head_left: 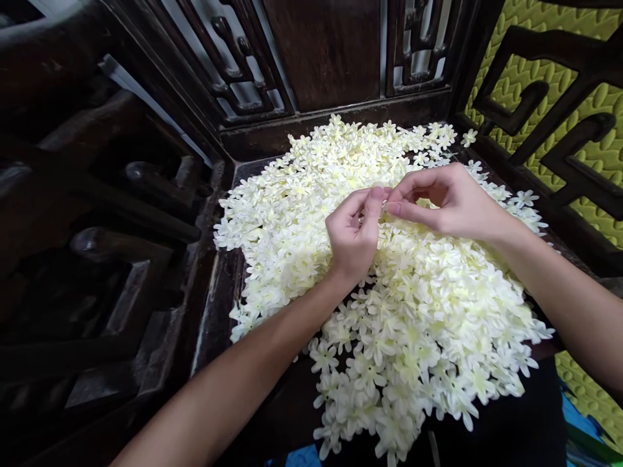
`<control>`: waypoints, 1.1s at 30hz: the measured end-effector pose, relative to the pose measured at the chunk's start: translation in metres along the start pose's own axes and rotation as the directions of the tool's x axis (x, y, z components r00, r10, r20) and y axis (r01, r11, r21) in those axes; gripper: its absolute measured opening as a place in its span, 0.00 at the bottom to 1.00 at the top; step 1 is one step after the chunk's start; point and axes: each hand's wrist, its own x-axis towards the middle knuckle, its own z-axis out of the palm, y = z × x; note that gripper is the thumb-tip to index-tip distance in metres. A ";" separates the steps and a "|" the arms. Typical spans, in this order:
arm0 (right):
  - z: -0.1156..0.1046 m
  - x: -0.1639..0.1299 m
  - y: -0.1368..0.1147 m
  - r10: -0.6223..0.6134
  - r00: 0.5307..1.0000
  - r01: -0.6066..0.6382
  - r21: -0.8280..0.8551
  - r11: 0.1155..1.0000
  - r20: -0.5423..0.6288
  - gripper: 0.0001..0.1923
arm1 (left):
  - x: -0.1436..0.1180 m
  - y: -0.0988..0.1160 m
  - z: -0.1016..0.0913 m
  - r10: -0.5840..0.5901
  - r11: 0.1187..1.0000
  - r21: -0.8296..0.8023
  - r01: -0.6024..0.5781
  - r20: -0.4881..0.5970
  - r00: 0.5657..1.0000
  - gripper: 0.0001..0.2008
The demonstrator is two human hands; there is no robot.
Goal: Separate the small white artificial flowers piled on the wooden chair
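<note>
A big heap of small cream-white fabric flowers [389, 292] covers the seat of a dark wooden chair [219, 292]. My left hand [353, 233] and my right hand [445, 201] hover over the middle of the heap, fingertips meeting. Both pinch something small between thumb and forefinger, likely one flower, but the fingers hide most of it. Both forearms reach in from the bottom of the view.
The chair's carved dark back [321, 58] rises behind the heap, with an armrest [549, 110] on the right. Another dark carved chair [97, 246] stands close on the left. A yellow-green quilted surface [603, 149] lies beyond the right armrest.
</note>
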 end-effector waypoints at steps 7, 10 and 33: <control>0.000 -0.001 0.001 -0.023 0.999 0.024 0.038 0.999 -0.035 0.04 | 0.001 0.002 -0.002 0.035 0.999 -0.009 -0.034 0.016 0.999 0.12; 0.001 0.000 0.003 -0.066 0.990 0.073 0.051 0.996 -0.121 0.03 | 0.001 0.000 -0.001 0.061 0.998 -0.023 -0.061 0.028 0.998 0.10; 0.001 0.000 0.000 -0.093 0.992 0.097 0.044 0.994 -0.084 0.02 | 0.003 -0.005 0.000 0.143 0.989 -0.038 -0.144 -0.030 0.989 0.07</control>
